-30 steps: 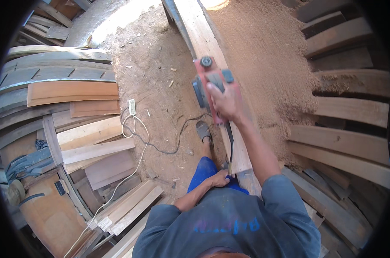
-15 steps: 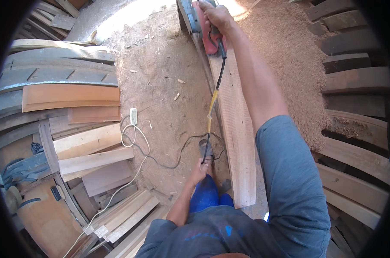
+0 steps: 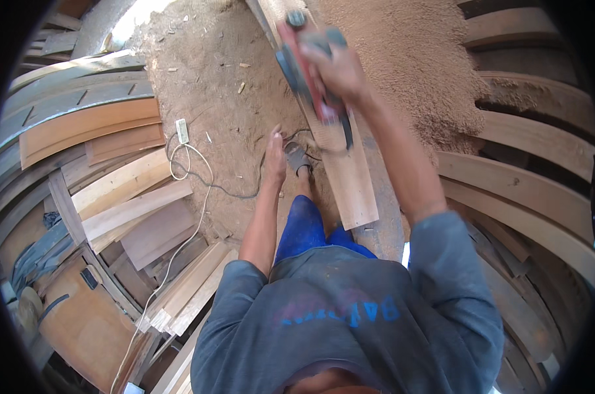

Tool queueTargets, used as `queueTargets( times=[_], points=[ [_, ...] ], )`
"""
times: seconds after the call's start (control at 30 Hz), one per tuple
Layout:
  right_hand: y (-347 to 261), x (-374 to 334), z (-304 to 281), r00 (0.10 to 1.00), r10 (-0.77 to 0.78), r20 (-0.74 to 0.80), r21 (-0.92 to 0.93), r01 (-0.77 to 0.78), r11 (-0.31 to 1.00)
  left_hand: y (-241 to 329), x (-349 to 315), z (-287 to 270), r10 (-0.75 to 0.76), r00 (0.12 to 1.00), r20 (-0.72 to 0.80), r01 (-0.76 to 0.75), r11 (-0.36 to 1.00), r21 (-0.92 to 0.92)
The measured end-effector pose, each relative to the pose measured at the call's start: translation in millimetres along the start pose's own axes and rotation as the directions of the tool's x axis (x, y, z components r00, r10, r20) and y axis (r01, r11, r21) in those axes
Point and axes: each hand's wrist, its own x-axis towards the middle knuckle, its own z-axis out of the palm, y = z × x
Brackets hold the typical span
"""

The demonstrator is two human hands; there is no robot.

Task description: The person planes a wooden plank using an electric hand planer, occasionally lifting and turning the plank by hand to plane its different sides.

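My right hand (image 3: 340,73) is closed round the handle of a red and grey electric hand planer (image 3: 304,69), blurred by motion. The planer rests over a long pale wooden board (image 3: 346,187) that runs away from me. From its rear a black cord (image 3: 347,134) drops and bends left across the board. My left hand (image 3: 276,154) is left of the board, above the floor, with its fingers stretched out. The dark cord passes close by or behind it; whether they touch I cannot tell.
A heap of wood shavings (image 3: 402,72) lies right of the board. Stacked planks (image 3: 527,184) line the right side. At left are more boards (image 3: 90,131), a white socket block (image 3: 182,131) and its pale cord (image 3: 209,190). My foot in a grey sandal (image 3: 296,157) is near the board.
The planer has come back toward me along the board in my right hand. My left hand has let go of the black cord and moved forward and left. The view has shifted.
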Motion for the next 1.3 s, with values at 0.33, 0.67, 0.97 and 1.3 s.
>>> queueTargets(
  times=[0.33,0.67,0.97,1.3],
  points=[
    [156.5,-401.6,-27.6,0.979,0.142,0.148,0.015,-0.145,0.989,25.2,-55.8,66.0,-0.165,0.946,0.278,0.269,0.879,-0.393],
    [79.0,-240.8,-8.1,0.999,0.020,0.048,0.031,-0.021,0.999,-6.7,-46.5,65.2,-0.072,0.967,0.244,0.201,0.805,-0.558],
    [-52.7,36.6,4.6,0.992,-0.039,-0.123,-0.104,0.026,0.994,3.8,-56.1,63.9,-0.089,0.962,0.256,0.183,0.911,-0.369],
    [-83.5,22.6,-3.5,0.999,0.016,-0.032,0.259,-0.008,0.966,-18.5,-46.5,52.8,-0.075,0.965,0.253,0.192,0.858,-0.476]
  ],
)
